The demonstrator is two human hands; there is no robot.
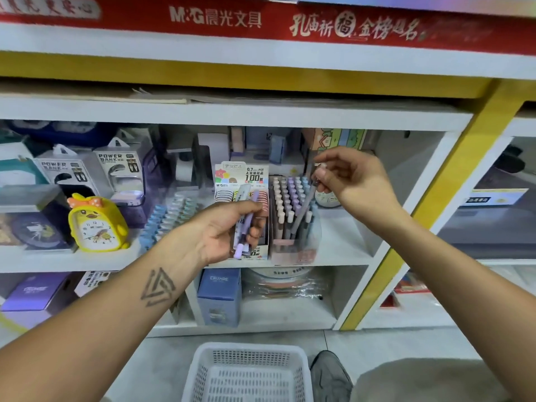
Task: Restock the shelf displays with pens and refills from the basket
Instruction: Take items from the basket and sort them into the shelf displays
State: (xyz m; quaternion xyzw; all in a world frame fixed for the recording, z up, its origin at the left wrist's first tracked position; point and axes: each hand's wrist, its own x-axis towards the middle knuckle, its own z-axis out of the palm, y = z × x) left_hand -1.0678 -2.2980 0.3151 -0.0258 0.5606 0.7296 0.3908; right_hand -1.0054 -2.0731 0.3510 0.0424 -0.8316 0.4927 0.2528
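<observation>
A white shelf unit [232, 114] with yellow trim fills the view, topped by a red banner [261, 21] printed with white lettering. On its middle shelf, toward the left, stand two boxed power banks [95, 172] and, in front of them, a yellow duck-shaped alarm clock [97, 224]. On the floor below, at the bottom edge of the view, sits a white perforated basket [249, 372]; the part of its bottom that shows holds nothing. A blue box [219, 297] stands on the lower shelf, beside a clear-wrapped stack. At the centre of the middle shelf a clear pen display [293, 221] holds rows of upright pens with pastel caps, pink, purple and blue, and just to its left stands a pencil-lead display [242, 181] with a card header marked 0.7 and 100. Further left lie rows of blue and teal capped items, blurred. The left hand [229, 230] is raised in front of the lead display, palm turned up, its fingers curled round a few purple pens [246, 224] that stick out above and below the fist. The right hand [356, 181] hovers over the pen display and pinches the top of a grey pen [303, 210] between thumb and fingertips; the pen slants down with its lower end among the pens in the display's rows.
</observation>
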